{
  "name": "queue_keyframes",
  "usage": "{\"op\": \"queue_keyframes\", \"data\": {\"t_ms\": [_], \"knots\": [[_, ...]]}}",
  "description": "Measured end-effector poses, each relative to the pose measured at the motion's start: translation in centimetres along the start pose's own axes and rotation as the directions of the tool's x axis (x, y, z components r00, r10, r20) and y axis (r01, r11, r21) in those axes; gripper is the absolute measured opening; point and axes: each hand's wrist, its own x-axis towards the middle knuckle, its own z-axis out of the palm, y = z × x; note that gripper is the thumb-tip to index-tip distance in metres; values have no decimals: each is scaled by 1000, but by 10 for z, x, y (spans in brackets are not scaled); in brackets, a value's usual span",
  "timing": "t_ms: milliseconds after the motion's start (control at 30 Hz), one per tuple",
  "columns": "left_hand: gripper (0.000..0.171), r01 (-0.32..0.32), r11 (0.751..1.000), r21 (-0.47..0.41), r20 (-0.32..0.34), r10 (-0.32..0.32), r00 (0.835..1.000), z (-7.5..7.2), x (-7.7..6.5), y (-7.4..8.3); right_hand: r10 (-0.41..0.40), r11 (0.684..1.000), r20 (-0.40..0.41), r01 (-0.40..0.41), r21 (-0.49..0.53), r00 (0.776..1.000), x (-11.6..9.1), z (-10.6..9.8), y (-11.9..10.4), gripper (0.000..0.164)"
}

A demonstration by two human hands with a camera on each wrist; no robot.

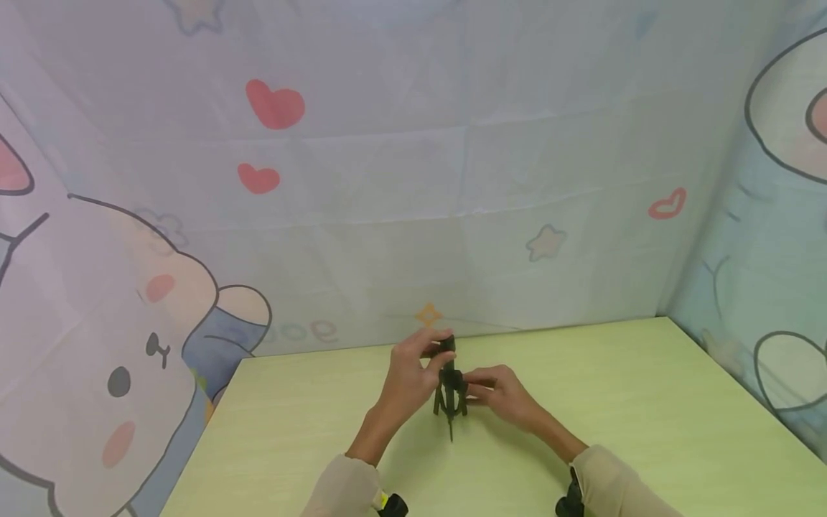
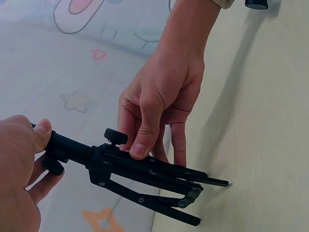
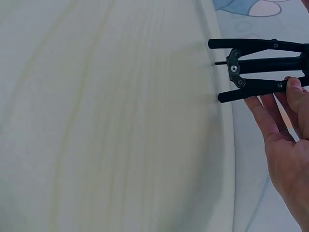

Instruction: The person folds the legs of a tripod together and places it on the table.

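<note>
In front of a printed cloth (image 1: 504,172), over the pale green table (image 1: 646,391), there is a black tripod (image 1: 450,393), which the left hand (image 1: 412,373) grips near its top while the right hand (image 1: 508,399) pinches one leg (image 3: 260,90).

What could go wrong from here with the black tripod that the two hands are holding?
The right hand grips a leg near a joint, so a finger might get pinched if the leg folds. The legs stand close to the column, so the tripod might tip on the table if both hands let go.
</note>
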Motion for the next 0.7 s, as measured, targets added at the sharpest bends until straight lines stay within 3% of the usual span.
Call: {"op": "queue_keyframes", "data": {"t_ms": [333, 700], "knots": [[34, -43, 999, 25, -5, 43, 999, -3, -4, 3, -33, 978, 45, 41, -204, 998, 4, 0, -8, 19], [37, -50, 999, 15, -8, 50, 999, -1, -8, 1, -50, 978, 44, 58, -201, 998, 2, 0, -5, 22]]}}
